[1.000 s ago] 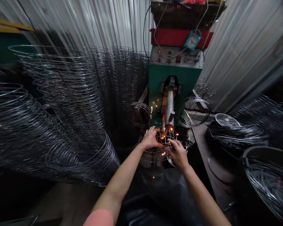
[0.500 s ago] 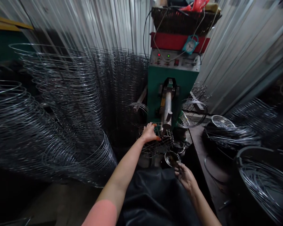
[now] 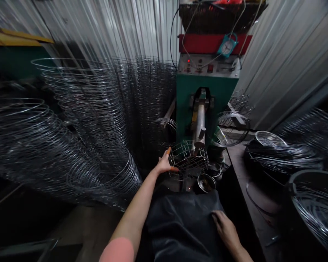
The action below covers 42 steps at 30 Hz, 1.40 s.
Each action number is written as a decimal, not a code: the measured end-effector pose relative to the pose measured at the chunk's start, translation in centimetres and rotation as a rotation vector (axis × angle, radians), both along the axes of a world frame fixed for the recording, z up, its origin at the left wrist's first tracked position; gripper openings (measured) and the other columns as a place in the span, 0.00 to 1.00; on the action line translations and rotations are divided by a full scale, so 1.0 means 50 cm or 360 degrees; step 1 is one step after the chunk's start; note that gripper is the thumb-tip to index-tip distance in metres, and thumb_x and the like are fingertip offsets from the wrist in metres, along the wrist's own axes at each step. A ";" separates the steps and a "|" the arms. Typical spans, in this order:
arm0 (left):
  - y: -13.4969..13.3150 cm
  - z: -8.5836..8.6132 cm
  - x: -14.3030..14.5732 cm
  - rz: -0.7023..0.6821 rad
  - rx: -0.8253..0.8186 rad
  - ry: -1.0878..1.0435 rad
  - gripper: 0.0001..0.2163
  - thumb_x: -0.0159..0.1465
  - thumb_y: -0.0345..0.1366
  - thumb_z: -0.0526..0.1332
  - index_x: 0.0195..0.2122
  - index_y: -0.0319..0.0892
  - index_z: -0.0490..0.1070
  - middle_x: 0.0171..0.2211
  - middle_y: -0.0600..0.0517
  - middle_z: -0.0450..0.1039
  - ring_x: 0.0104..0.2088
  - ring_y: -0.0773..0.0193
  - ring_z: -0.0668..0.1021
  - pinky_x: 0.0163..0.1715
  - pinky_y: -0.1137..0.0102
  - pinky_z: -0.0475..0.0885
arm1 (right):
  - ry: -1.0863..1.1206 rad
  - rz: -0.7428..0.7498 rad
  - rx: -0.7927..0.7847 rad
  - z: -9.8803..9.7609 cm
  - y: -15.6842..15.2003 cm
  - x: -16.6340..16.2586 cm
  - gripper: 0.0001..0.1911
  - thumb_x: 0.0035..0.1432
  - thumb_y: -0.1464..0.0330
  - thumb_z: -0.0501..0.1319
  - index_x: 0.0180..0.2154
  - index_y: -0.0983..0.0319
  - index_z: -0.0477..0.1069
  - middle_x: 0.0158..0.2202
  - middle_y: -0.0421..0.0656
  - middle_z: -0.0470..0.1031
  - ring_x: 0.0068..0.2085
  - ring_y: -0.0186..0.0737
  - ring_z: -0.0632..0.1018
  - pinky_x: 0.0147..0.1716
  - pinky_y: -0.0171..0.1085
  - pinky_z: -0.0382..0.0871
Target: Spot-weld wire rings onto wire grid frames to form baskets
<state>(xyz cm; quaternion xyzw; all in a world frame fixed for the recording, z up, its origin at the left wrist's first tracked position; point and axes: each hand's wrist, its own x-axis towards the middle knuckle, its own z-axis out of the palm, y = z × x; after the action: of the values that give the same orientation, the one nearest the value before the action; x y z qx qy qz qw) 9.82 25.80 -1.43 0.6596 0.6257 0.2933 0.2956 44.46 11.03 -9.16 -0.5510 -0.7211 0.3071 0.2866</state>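
Note:
My left hand (image 3: 165, 163) grips the left side of a round wire basket (image 3: 190, 160), with orange covers on the thumb and a finger. The basket sits around the lower end of a metal arm (image 3: 200, 125) that sticks out from a green machine (image 3: 187, 91). Resting on a black apron (image 3: 180, 222) over my lap is my right hand (image 3: 226, 227); its fingers lie on the cloth, and I see nothing in them. Just below the basket stands a small metal bowl (image 3: 206, 183) with something dark inside.
Tall stacks of wire rings (image 3: 87, 98) crowd the left side. At right, a bench (image 3: 258, 196) bears a coil of wire (image 3: 284, 158) and a black tub (image 3: 297, 182) of wire pieces. A blue clock (image 3: 227, 46) hangs on the red box (image 3: 199, 44) atop the machine.
My right hand has moved from beside the bowl back onto the apron. The left hand has shifted to the basket's left side. The machine's green light has gone out.

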 end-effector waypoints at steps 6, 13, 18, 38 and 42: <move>-0.058 -0.019 0.008 0.0357 0.0317 -0.0190 0.44 0.39 0.41 0.73 0.56 0.39 0.55 0.60 0.40 0.53 0.61 0.51 0.58 0.59 0.58 0.55 | 0.0239 0.0188 -0.0165 0.186 0.070 -0.079 0.13 0.54 0.62 0.56 0.39 0.59 0.73 0.38 0.46 0.77 0.40 0.44 0.77 0.41 0.40 0.71; -0.160 0.042 0.013 0.0056 0.0363 0.0220 0.45 0.37 0.45 0.73 0.56 0.39 0.57 0.62 0.36 0.48 0.63 0.46 0.51 0.60 0.50 0.49 | 0.0214 0.0620 -0.0601 0.322 0.128 -0.199 0.13 0.48 0.64 0.59 0.34 0.63 0.77 0.34 0.44 0.79 0.37 0.44 0.77 0.39 0.40 0.70; -0.177 0.081 0.043 -0.0183 0.0315 0.0407 0.44 0.38 0.42 0.72 0.57 0.42 0.56 0.63 0.37 0.47 0.63 0.44 0.50 0.59 0.46 0.45 | 0.0063 0.0619 -0.0566 0.313 0.120 -0.228 0.12 0.47 0.66 0.60 0.33 0.63 0.78 0.32 0.42 0.79 0.36 0.43 0.77 0.37 0.38 0.69; -0.155 0.127 0.147 -0.0337 0.0290 0.0600 0.44 0.37 0.44 0.72 0.56 0.43 0.57 0.61 0.39 0.51 0.61 0.41 0.53 0.59 0.46 0.46 | -0.1026 0.0737 0.0303 0.275 0.131 -0.150 0.24 0.56 0.70 0.57 0.55 0.63 0.63 0.50 0.52 0.70 0.43 0.46 0.76 0.36 0.37 0.69; -0.151 0.130 0.156 -0.0341 0.0271 0.0623 0.43 0.38 0.43 0.72 0.56 0.41 0.58 0.60 0.38 0.52 0.61 0.42 0.54 0.59 0.46 0.46 | -0.1145 0.0769 0.0295 0.279 0.133 -0.147 0.25 0.55 0.74 0.55 0.56 0.62 0.63 0.49 0.51 0.70 0.39 0.44 0.77 0.33 0.35 0.69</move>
<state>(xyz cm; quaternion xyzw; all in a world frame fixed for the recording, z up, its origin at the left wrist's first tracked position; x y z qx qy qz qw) 17.61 18.24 5.06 0.7890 0.5705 0.1786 0.1415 37.13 17.68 4.78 -0.4106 -0.9075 0.0880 -0.0145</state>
